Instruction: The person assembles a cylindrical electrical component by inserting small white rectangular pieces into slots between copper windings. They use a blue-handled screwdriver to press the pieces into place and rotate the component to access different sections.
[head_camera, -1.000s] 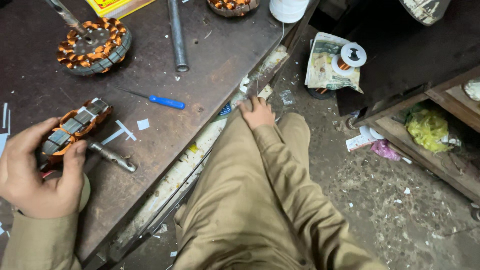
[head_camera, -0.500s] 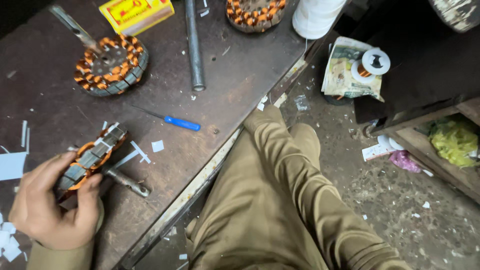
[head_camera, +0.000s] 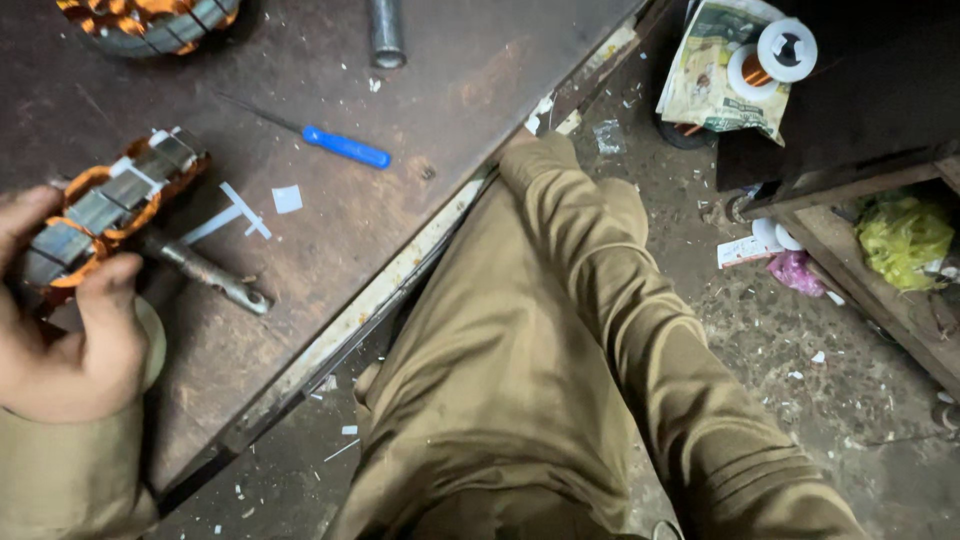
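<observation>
My left hand grips a motor stator with orange copper windings and grey steel teeth, held just over the dark worktable at the far left. A metal shaft lies on the table beside the stator, pointing away to the lower right. White paper slips lie just right of it. My right sleeve reaches to the table's edge, and the hand itself is hidden beyond the cuff.
A blue-handled screwdriver lies mid-table. A second stator and a metal tube sit at the top edge. On the littered floor are a printed packet, a wire spool and a wooden shelf holding a yellow-green bag.
My right hand, seen at the table edge a second ago, has slipped out of sight. The view has dropped closer to the table. My left hand keeps hold of the stator.
</observation>
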